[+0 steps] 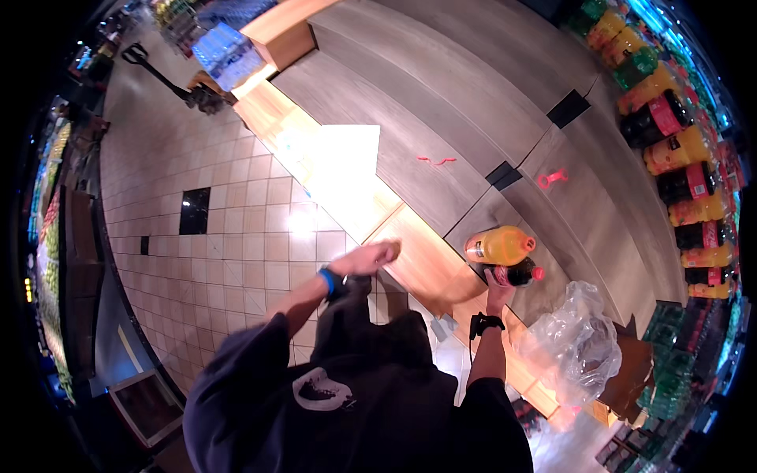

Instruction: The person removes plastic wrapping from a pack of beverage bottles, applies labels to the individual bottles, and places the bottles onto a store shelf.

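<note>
My right hand (498,292) is wrapped round a dark cola bottle (519,274) with a red cap and red label. Right against it on the grey wood-look display surface is an orange drink bottle (498,246) with an orange cap. Both caps point to the right; I cannot tell how upright the bottles are. To the left, my left hand (382,254) hovers near the pale wooden edge (410,248), its fingers curled in and slightly blurred. Nothing shows in it. A pink plastic piece with a ring (552,179) and a thin red strip (438,161) lie farther off.
Crumpled clear plastic wrap (579,347) lies over the near right edge, beside a brown carton (631,370). A white sheet (351,158) rests on the wooden ledge. Drink bottles (682,150) line the far right. At far left, a pallet jack (158,75) stands on the tiled floor (252,197).
</note>
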Demonstrator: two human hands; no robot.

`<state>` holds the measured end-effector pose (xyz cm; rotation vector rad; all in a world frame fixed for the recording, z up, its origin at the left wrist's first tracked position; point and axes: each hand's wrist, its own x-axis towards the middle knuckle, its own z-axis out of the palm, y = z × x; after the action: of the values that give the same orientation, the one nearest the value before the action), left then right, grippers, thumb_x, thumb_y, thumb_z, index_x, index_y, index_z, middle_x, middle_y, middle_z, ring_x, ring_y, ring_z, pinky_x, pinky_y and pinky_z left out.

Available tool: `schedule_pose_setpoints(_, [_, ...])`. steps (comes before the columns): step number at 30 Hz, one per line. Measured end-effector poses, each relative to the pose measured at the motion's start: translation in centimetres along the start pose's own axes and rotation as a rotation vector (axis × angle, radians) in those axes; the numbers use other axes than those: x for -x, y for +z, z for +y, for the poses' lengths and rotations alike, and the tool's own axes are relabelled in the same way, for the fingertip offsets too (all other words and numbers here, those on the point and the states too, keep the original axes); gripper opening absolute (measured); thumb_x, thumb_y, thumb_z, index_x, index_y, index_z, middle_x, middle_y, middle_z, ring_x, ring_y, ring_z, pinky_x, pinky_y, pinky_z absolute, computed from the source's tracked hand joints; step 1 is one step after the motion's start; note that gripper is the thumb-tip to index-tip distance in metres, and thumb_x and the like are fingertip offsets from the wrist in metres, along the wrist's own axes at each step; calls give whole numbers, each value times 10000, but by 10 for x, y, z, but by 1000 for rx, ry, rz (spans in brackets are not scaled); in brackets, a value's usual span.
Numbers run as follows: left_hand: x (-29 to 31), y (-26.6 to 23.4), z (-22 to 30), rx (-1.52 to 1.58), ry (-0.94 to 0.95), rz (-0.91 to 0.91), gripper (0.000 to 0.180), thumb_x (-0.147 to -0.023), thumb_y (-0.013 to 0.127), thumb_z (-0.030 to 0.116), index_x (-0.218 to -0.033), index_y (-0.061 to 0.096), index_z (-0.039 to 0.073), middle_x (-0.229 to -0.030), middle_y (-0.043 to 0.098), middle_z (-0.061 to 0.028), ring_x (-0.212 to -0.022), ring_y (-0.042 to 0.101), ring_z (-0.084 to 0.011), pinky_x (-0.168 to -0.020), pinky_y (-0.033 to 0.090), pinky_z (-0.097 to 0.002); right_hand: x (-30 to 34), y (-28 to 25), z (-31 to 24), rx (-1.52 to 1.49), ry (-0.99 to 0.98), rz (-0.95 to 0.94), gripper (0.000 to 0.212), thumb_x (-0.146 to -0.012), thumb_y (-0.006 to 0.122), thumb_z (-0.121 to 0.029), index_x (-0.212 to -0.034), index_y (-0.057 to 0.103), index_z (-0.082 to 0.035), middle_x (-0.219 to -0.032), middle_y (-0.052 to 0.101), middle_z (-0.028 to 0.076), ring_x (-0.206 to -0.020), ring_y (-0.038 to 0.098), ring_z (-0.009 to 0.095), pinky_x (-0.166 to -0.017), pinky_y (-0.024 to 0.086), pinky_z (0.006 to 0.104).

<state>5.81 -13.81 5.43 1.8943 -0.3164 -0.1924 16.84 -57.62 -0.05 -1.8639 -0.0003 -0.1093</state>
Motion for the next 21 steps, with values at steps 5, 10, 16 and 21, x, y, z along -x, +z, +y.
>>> schedule_pose_setpoints(5, [-202, -67, -46, -380, 30, 392, 275, -944, 494, 74, -1181, 632, 57, -973, 678, -182, -939, 641, -399, -817, 509, -474, 23, 0, -34, -171, 50, 103, 694, -780, 853, 34, -1381, 507, -1, -1265, 633, 63, -1127, 617, 196, -1026, 481, 331])
schedule_pose_setpoints(10, [-264, -81, -92, -726, -214, 574, 264, -959, 566, 146, -1190, 691, 120, -1163, 659, -161, -1142, 594, -362, -988, 484, -474, 107, -27, -71, -34, 742, 232, 544, -965, 708, -138, -1441, 455, -70, -1269, 647, 119, -1090, 672, 260, -940, 548, 370])
schedule_pose_setpoints(16, [-239, -93, 12, -161, 80, 314, 277, -935, 709, 110, -1209, 678, 82, -897, 684, -47, -857, 684, -222, -795, 548, -333, 118, 7, -226, 206, 341, -265, 279, -967, 654, -43, -1243, 618, -16, -1069, 722, 114, -954, 713, 223, -839, 572, 325])
schedule_pose_setpoints(21, [-176, -66, 205, 544, 111, -66, 338, -914, 727, -24, -1240, 639, -11, -1036, 738, -71, -1031, 701, -136, -939, 562, -305, 22, 40, -383, 388, -299, 137, 489, -858, 788, -101, -1305, 599, -37, -1491, 408, 236, -1327, 464, 426, -1115, 392, 477])
